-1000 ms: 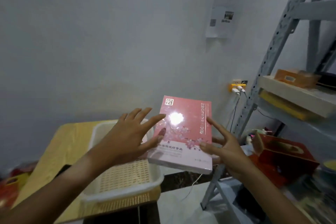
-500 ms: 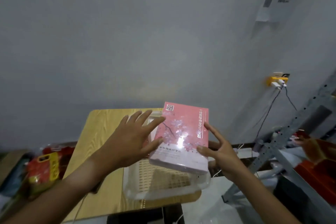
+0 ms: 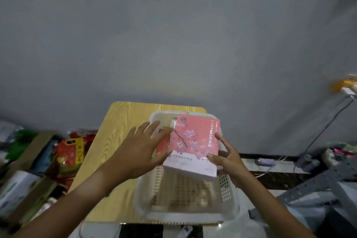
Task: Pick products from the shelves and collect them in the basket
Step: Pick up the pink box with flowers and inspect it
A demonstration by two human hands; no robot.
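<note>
A bare grey wall (image 3: pixel 173 35) fills the upper view, with a small wooden table (image 3: pixel 116 141) pushed against it below. On the floor at far left lie cardboard boxes (image 3: pixel 25 185) and red and yellow packets (image 3: pixel 70 152), blurred. The left hand (image 3: pixel 139 150) reaches over the table with its fingers spread and nearly straight; its thumb and fingertips press the left edge of a pink box (image 3: pixel 193 145). That box, printed with blossom branches, is held tilted above a white basket (image 3: pixel 185 216), which sits on the right part of the table and overhangs its near edge. Something red (image 3: pixel 163 141) lies in the basket behind the box; what it is cannot be told. The right hand (image 3: pixel 229 160) holds the box's right edge, thumb on the top face, index finger along the side, the other fingers hidden beneath. At far right, a yellow socket (image 3: pixel 343 84) on the wall carries white plugs, a dark cable hangs down, and a grey metal rack (image 3: pixel 318 189) slants along the floor.
</note>
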